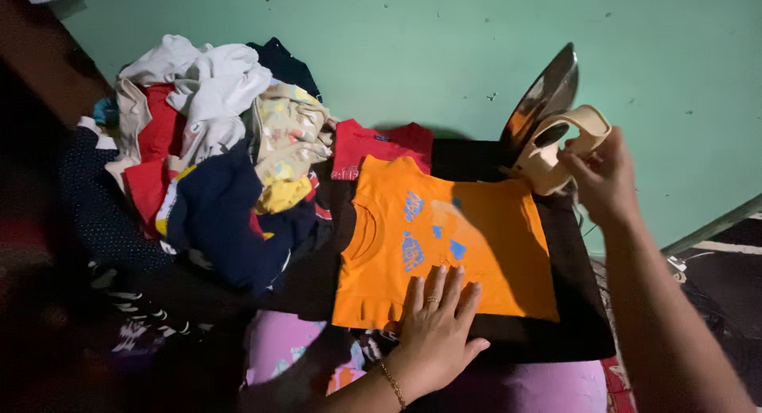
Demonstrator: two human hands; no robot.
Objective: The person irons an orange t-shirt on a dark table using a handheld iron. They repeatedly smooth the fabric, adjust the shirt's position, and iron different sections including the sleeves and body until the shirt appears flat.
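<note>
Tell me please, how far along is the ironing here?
Done: the orange T-shirt lies spread flat on the black pad. In hand: the left hand presses its lower edge, and the right hand grips the iron, tipped upright off the shirt. Left: a heap of crumpled clothes waits beside it.

The left hand point(435, 326) covers part of the orange shirt's point(444, 254) near hem. The red shirt point(373, 147) is mostly hidden under it. The iron's point(548, 115) base sits behind the right hand point(603, 179). The clothes pile's point(214, 159) left side fades into dark shadow.
</note>
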